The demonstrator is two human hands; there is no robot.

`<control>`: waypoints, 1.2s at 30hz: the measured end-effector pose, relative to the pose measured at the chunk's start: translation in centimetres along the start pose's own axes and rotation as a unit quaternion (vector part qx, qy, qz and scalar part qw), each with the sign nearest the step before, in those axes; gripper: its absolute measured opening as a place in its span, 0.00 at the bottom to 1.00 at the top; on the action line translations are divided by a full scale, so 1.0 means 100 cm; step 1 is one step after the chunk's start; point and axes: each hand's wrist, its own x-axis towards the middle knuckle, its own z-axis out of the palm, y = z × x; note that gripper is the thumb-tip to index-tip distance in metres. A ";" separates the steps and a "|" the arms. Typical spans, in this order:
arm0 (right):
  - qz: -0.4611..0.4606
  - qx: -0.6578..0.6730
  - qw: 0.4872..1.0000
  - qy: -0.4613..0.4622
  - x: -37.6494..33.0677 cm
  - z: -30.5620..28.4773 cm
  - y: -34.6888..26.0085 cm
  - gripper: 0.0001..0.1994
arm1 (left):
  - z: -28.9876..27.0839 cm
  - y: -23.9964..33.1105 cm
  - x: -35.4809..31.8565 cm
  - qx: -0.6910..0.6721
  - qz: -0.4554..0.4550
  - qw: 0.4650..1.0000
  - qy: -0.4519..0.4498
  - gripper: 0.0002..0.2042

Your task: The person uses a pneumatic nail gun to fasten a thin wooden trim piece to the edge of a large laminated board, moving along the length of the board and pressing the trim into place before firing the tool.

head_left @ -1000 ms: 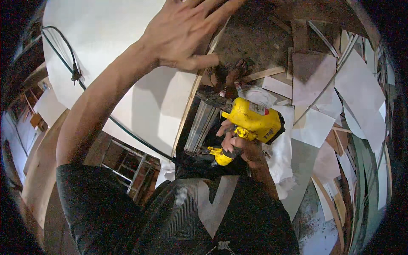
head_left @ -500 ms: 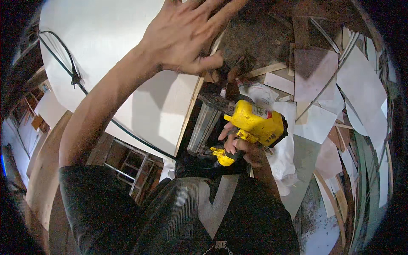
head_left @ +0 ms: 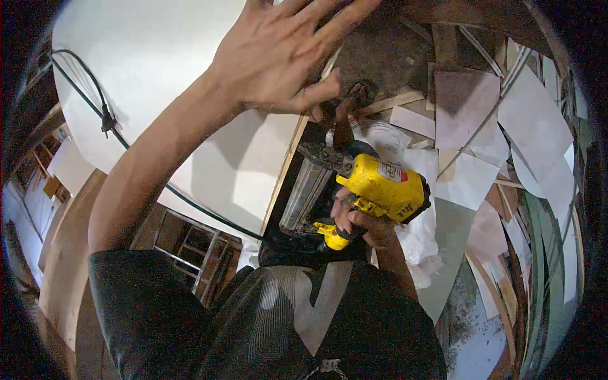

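the left hand [head_left: 278,60] is pressing flat, fingers spread wide and gripping nothing, on the white panel [head_left: 164,95] close to its right edge, the thumb reaching just over that edge. the right hand [head_left: 364,225] is wrapping its fingers tightly round the handle of the yellow nail gun [head_left: 380,190], which is hanging just beside the panel's right edge, below the left thumb; its grey magazine [head_left: 307,193] is running down along that edge (whether the nose is touching the wood cannot be told). a black cable [head_left: 107,120] is lying across the panel from its upper left edge toward its lower right corner. the person's dark sleeve [head_left: 145,316] is filling the lower part of the view. pale offcut sheets [head_left: 468,107] and thin wooden strips [head_left: 396,101] are lying scattered on the dusty floor [head_left: 380,57] to the right of the panel, well apart from both hands.
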 end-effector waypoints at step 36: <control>-0.178 0.085 0.980 0.029 -0.005 0.002 -0.012 0.24 | -0.060 -0.006 0.055 -0.014 0.273 0.947 -0.167 0.22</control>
